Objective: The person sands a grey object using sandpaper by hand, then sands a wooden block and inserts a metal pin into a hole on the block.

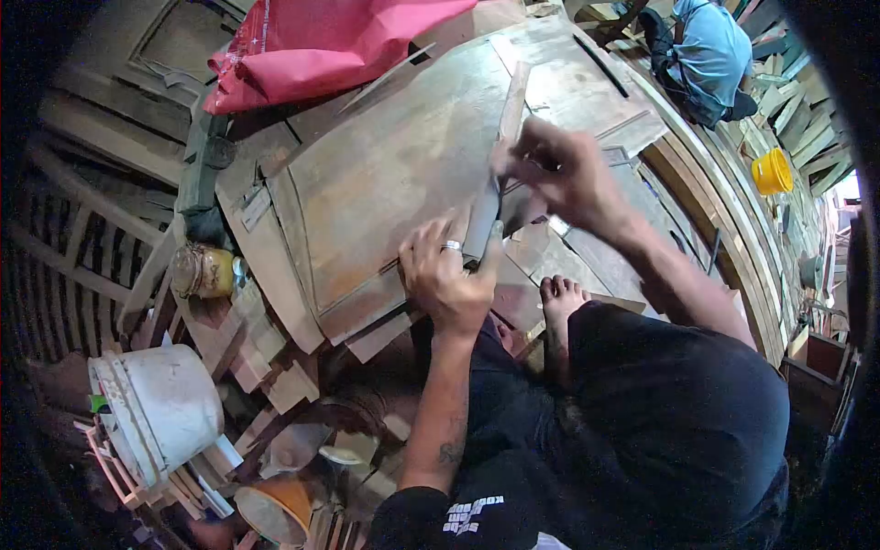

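Observation:
A narrow wooden strip (515, 96) lies across the large worn wooden board (394, 156), its near end under the hands. My left hand (449, 270), with a ring on one finger, holds the strip's near end, fingers wrapped round it at the board's front edge. Against the strip is a grey flat piece (484, 218), partly covered by the fingers. Above and to the right, my right hand (559, 170) is bent beside the strip; its fingers are smeared by motion, and what they touch cannot be made out.
Red sheeting (321, 46) drapes over the back left. A jar (203, 271), a white bucket (170, 403) and wood offcuts stand at left. A crouching person (710, 60) is at upper right, near a yellow bucket (772, 171). Long planks curve along the right.

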Demonstrator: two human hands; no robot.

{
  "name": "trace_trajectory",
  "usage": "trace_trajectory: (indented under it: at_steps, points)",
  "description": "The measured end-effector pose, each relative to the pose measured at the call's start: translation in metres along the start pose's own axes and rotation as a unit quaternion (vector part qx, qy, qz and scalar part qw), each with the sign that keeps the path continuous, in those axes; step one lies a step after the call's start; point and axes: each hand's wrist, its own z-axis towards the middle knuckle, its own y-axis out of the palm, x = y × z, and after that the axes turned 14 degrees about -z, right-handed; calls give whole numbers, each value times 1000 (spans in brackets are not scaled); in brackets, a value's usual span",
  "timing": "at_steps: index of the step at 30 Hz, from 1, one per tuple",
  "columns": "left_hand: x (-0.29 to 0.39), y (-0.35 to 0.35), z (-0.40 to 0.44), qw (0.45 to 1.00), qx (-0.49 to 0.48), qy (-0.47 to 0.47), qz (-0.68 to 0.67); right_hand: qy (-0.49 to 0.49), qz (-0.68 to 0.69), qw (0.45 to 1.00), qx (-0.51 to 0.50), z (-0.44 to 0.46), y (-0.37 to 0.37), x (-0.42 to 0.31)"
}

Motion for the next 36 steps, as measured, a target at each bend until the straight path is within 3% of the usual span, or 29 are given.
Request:
trace_trajectory:
  at_steps: [1, 3, 4, 7, 8, 11, 13, 14, 15, 17, 18, 19, 21, 22, 23, 25, 29, 30, 31, 33, 34, 35, 36]
  points:
    - [1, 0, 3, 1000, 7, 0, -2, -39, -137, 989, 49, 12, -4, 18]
    - [0, 0, 4, 1000, 7, 6, -4, -19, -15, 1000, 20, 4, 8, 22]
    - [-1, 1, 2, 1000, 9, 11, -4, -111, -85, 990, 31, -7, 9, 5]
    - [-2, 0, -1, 1000, 0, 11, 9, -120, -67, 990, -13, -8, 12, 12]
    - [1, 0, 2, 1000, 1, 7, 13, -17, -17, 999, -30, -2, -1, 5]
    - [1, 1, 5, 1000, 6, 6, 9, 17, 5, 1000, 21, 13, -6, 14]
    - [-1, 2, 4, 999, 20, 20, -15, -146, -44, 988, 30, -5, 13, 8]
    - [-3, 1, 3, 1000, 5, 10, -16, -157, -120, 980, -32, -8, 9, 6]
    - [-1, 1, 4, 1000, 2, 8, -16, -151, -120, 981, -24, -7, 10, 9]
    - [4, -2, 5, 1000, -2, -7, 1, -20, -18, 999, -20, 5, -2, 13]
    - [4, -2, 5, 1000, -9, -16, 0, 49, -77, 996, -24, 13, -13, 3]
    - [0, -1, 4, 1000, -6, -13, 1, 44, -77, 996, -22, 13, -7, 5]
    - [-2, 2, 3, 1000, 17, 11, -7, -147, -86, 984, 46, 1, 12, 11]
    - [0, -1, 3, 1000, 4, 9, -19, -206, -78, 975, 15, -5, 17, 9]
    - [0, 1, 4, 1000, 3, 9, -20, -196, -103, 975, -17, -9, 12, 9]
    - [3, -2, 5, 1000, 4, 14, -8, -24, 82, 996, -40, 1, 11, 14]
    - [2, 1, 3, 1000, 1, -6, -8, 96, 60, 993, -43, 0, -5, -5]
    - [0, 0, 4, 1000, 5, -1, -8, -93, -51, 994, 29, -2, 9, -3]
    - [-2, 2, 4, 1000, 6, -1, -10, -83, -65, 994, -28, -13, 12, -3]
    - [-5, 1, 0, 1000, -2, 14, 6, -60, -67, 996, -15, -12, 11, 1]
    - [-1, 0, 2, 1000, -8, 0, 4, 41, -29, 999, -18, 1, 8, 5]
    - [0, 0, 0, 1000, -7, 0, 7, 111, 90, 989, -36, 6, -3, 5]
    - [1, 1, -1, 1000, -3, -4, 6, 113, 48, 992, -19, 9, -5, 5]
